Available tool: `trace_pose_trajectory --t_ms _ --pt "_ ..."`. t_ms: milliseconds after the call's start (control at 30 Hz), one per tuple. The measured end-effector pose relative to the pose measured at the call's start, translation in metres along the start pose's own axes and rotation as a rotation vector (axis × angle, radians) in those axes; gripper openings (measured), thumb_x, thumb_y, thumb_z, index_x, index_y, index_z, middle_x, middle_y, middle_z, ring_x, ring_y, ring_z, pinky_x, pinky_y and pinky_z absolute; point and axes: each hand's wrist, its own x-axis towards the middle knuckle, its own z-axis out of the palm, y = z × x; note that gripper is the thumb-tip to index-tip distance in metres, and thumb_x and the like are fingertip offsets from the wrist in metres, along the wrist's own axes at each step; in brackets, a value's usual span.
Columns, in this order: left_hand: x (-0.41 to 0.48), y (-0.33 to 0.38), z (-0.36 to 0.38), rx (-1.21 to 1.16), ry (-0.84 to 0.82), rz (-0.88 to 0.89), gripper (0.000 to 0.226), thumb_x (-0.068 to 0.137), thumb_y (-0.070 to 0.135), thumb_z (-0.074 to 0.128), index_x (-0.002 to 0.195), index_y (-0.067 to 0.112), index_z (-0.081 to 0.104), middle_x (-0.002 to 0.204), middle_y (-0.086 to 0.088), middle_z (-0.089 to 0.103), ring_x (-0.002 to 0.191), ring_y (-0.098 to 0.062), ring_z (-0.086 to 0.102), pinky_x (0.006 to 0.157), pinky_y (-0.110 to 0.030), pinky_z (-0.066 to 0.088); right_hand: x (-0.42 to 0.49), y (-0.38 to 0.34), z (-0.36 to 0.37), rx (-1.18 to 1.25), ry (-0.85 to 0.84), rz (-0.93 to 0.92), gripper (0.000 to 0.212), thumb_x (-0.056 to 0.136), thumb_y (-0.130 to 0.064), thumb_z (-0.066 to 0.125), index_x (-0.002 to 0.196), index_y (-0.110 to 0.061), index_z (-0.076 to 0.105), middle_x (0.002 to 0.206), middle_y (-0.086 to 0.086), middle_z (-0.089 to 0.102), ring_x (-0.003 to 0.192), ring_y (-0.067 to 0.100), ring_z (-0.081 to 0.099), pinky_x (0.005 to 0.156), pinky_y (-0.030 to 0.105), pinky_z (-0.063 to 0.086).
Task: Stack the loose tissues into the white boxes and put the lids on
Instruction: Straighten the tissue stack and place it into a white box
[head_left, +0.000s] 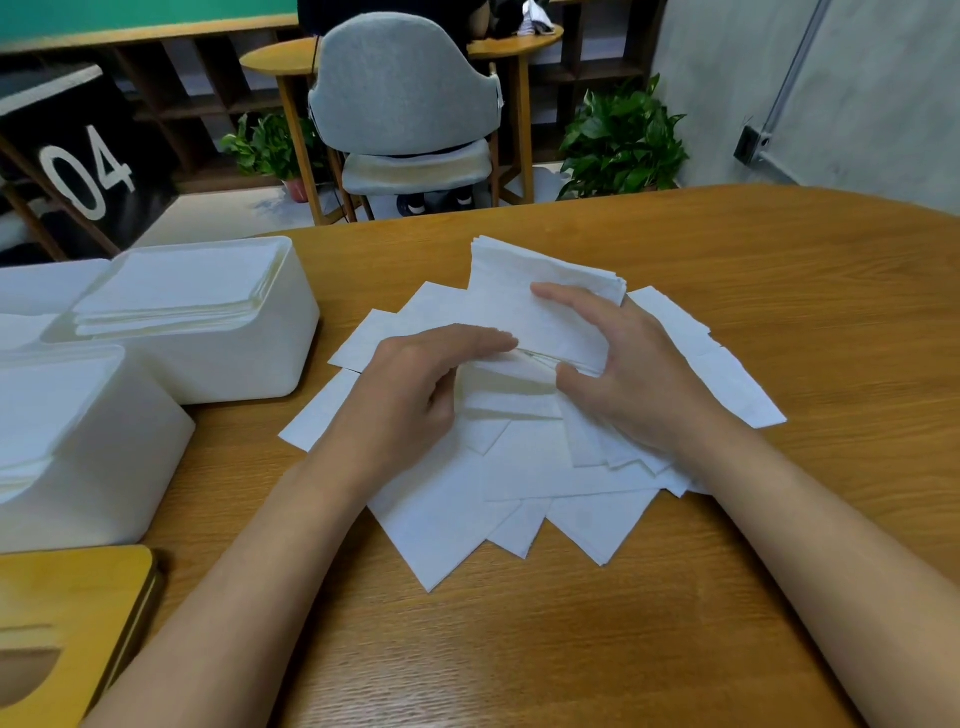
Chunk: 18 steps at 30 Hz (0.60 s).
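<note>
The loose tissues (519, 478) lie in a messy fan in the middle of the counter (779, 519), many of them overlapping. At the 12 o'clock end of the fan sits a small tidy stack (519, 291), and both hands are on it. The right hand (623, 374) holds the stack, with its fingers (561, 296) spread flat on top and its thumb curled in at the near edge. The left hand (415, 384) has its fingers (483, 340) almost straight, with the tips touching the stack's near edge. Its thumb hangs below and does not seem to hold anything. At 9 o'clock from the fan is the far box (234, 364), and it is open and full of tissues right up to the rim. The near box (104, 467) is at 8 o'clock, also open, with tissues in it too. A wooden lid (67, 597) lies at 7 o'clock, not on any box yet. The tissues look very light, thin and floppy, so one sheet will bend, slide or tear with a hard pull. The stack is likely best taken by its two short ends, thumbs under and fingers on top, and squeezed gently so the sheets stay lined up and none slips out. Then it can be lowered flat into a box.
</note>
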Motion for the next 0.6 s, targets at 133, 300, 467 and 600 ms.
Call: trace_pose_trajectory --t_ms 133,300,467,600 --pt "0.0 0.004 0.001 -0.006 0.11 0.033 0.046 0.091 -0.009 0.044 0.119 0.01 0.076 0.116 0.0 0.075 0.112 -0.013 0.069 0.095 -0.021 0.052 0.001 0.002 0.0 0.04 0.045 -0.041 0.063 0.095 -0.013 0.066 0.15 -0.041 0.051 0.146 -0.009 0.055 0.108 0.002 0.054 0.089 0.009 0.039" --pt "0.001 0.01 0.0 -0.063 0.342 -0.012 0.032 0.094 -0.009 0.05 0.106 0.005 0.077 0.101 0.0 0.074 0.095 -0.01 0.068 0.081 -0.02 0.048 -0.004 -0.006 -0.003 0.182 0.044 -0.084 0.05 0.094 -0.056 0.06 0.14 -0.037 0.063 0.139 -0.018 0.063 0.098 -0.017 0.057 0.082 0.008 0.039" --pt "0.002 0.009 -0.003 -0.207 0.425 -0.184 0.029 0.1 0.001 0.051 0.11 0.01 0.077 0.103 0.004 0.075 0.089 -0.005 0.064 0.075 -0.02 0.044 -0.009 -0.015 -0.004 0.285 0.011 -0.118 0.052 0.092 -0.059 0.063 0.134 -0.03 0.069 0.136 -0.017 0.067 0.116 -0.01 0.062 0.099 0.02 0.049" --pt "0.004 0.009 -0.006 -0.353 0.47 -0.266 0.027 0.105 0.001 0.052 0.113 0.013 0.074 0.101 0.008 0.074 0.087 -0.021 0.063 0.069 -0.035 0.047 -0.01 -0.016 0.0 0.454 0.109 -0.061 0.029 0.096 -0.027 0.077 0.123 -0.019 0.076 0.118 -0.01 0.077 0.111 0.008 0.072 0.096 0.039 0.06"
